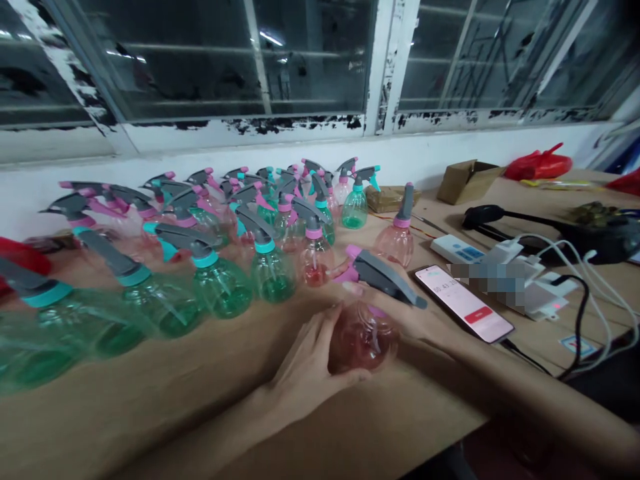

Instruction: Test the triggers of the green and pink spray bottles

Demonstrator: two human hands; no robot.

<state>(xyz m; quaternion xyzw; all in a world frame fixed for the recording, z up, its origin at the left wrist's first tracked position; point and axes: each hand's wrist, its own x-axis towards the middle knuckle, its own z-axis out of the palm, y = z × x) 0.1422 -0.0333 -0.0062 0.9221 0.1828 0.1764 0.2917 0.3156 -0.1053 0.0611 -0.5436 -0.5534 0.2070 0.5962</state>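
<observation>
A pink spray bottle (364, 340) lies tilted low over the table, its base towards me. My left hand (307, 350) is wrapped round the left side of its clear body. Behind the bottle, my right hand (400, 313) closes about its neck, just below the grey and pink spray head (383, 275); some of those fingers are hidden. The nearest standing bottles are a pink spray bottle (316, 257) and a green spray bottle (273, 270), just beyond my hands. Another pink spray bottle (395, 240) stands behind the spray head.
Rows of green and pink spray bottles (220, 287) fill the left and back of the brown table (240, 400). On the right are a phone (463, 303), a power strip (457, 249) with cables, an open cardboard box (467, 181) and a red plastic bag (537, 163). Windows line the wall behind.
</observation>
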